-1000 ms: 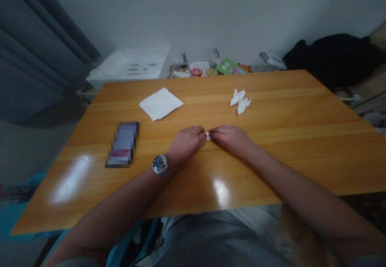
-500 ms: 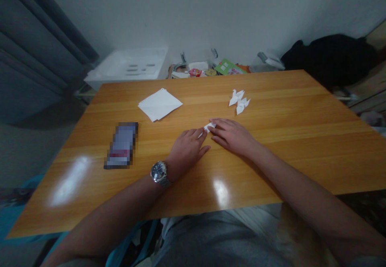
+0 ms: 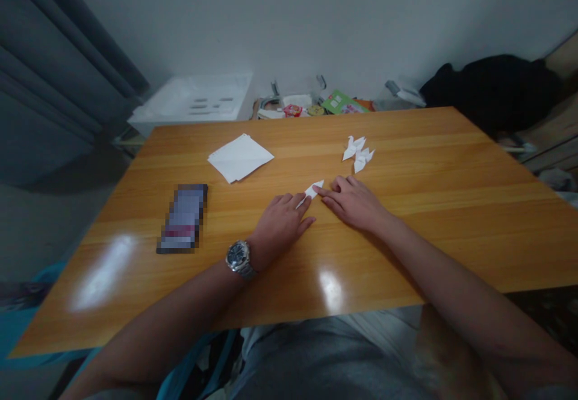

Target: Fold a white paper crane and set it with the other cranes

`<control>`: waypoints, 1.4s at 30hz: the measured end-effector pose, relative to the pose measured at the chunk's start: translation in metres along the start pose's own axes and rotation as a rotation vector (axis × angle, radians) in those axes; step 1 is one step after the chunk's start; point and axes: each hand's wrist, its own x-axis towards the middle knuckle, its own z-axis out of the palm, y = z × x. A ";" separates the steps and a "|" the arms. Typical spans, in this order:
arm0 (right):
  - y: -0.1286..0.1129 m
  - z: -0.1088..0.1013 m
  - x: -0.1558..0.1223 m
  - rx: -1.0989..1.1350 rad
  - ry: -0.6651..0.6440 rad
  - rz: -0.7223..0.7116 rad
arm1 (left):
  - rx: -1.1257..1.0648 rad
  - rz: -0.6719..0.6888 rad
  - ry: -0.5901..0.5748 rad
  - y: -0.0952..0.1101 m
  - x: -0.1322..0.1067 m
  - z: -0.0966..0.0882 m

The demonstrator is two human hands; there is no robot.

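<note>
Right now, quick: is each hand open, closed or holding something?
Left hand: open, fingers on the folded paper.
Right hand: loosely open, index fingertip at that paper, no closed grip.

1. No text, brand, number or sign can be read anywhere.
2. The watch (image 3: 238,256) has a dial too small for its marks to be made out.
3. The phone (image 3: 183,216) on the tabletop (image 3: 451,207) shows only coarse blocks (a reddish band among them), so any lettering is illegible.
4. Printing on the green packet (image 3: 339,102) and red packet (image 3: 292,110) is too blurred to read.
</note>
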 end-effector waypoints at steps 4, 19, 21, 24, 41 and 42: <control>0.006 0.005 0.002 -0.042 0.025 0.038 | 0.017 -0.002 -0.023 0.001 0.001 -0.001; 0.001 -0.001 0.007 0.018 -0.001 0.035 | 0.029 0.043 0.023 -0.006 0.002 0.005; -0.001 0.005 0.008 0.061 -0.059 -0.070 | 0.030 0.040 0.020 -0.007 0.002 0.007; -0.002 0.014 0.007 0.096 -0.123 -0.083 | 0.039 0.029 0.006 -0.007 0.002 0.009; -0.003 0.021 0.002 0.077 -0.195 -0.029 | 0.123 0.092 -0.183 -0.016 -0.022 -0.004; -0.003 0.020 0.002 0.078 -0.195 -0.028 | 0.134 0.098 -0.195 -0.016 -0.023 -0.006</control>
